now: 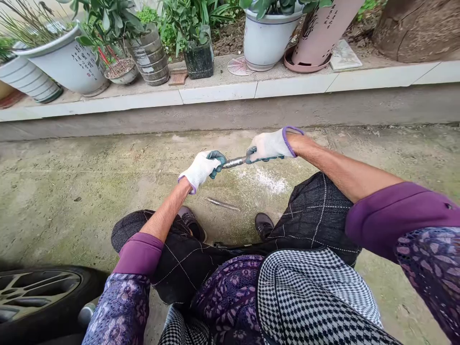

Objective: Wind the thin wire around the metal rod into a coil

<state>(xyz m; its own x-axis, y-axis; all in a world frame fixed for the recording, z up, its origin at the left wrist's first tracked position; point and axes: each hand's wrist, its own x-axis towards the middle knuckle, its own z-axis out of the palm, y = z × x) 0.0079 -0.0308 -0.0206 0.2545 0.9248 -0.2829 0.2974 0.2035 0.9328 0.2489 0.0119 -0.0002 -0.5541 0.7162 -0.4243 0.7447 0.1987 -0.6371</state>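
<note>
Both my hands wear white gloves with dark green palms. My left hand [202, 167] is closed around one end of a short silvery metal rod [233, 162]. My right hand [268, 145] is closed around the rod's other end. I hold the rod level above the concrete ground, in front of my knees. A second thin metal piece [223, 204] lies on the ground below it, near a patch of white powder [268, 181].
I sit with dark checked trousers and black shoes [264, 224] on a concrete floor. A raised kerb [219, 93] ahead carries several plant pots [268, 40]. A car wheel [39, 294] stands at the lower left.
</note>
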